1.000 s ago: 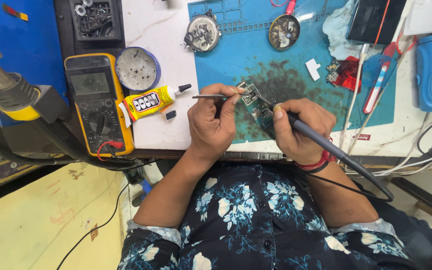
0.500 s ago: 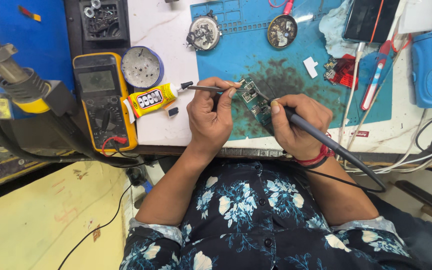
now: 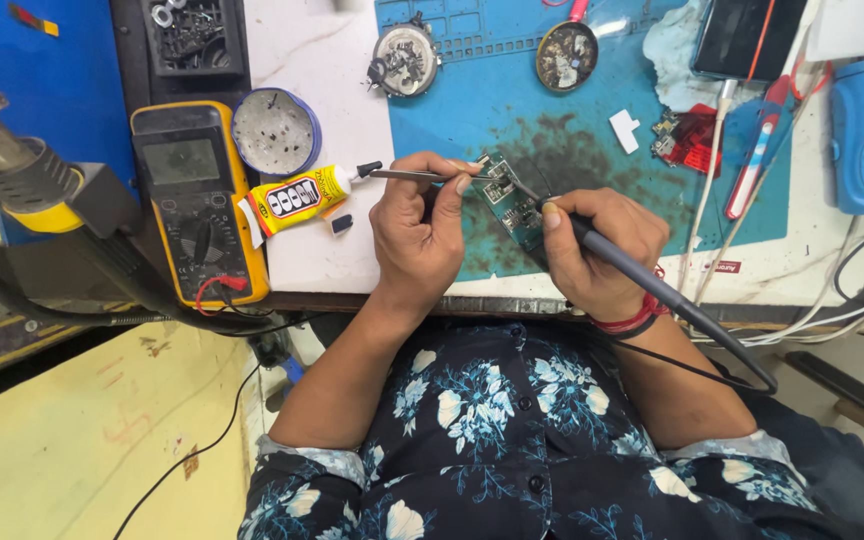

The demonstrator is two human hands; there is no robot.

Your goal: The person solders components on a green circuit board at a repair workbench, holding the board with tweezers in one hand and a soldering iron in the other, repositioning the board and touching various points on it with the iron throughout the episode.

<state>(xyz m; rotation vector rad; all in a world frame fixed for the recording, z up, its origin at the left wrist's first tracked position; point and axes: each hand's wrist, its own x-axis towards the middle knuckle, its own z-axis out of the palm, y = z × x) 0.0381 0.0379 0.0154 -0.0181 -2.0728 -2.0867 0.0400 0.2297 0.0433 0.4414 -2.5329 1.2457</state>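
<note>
My left hand [image 3: 420, 235] is pinched shut on tweezers [image 3: 414, 176], tips at the small green circuit board [image 3: 510, 203], which lies on the blue mat [image 3: 472, 90] btwn both my hands. My right hand [image 3: 600, 250] is clamped round a black soldering iron [image 3: 652, 290], tip down on the board's top edge, cord trailing off to the right. Yellow glue tube [image 3: 297, 198] w/ black nozzle sits just left of my left hand, next to the yellow multimeter [image 3: 192, 200] & a round tin [image 3: 274, 131].

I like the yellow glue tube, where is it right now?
In the head view, the yellow glue tube lies on the white bench top, left of the left hand, between the yellow multimeter and the tweezers.
</note>
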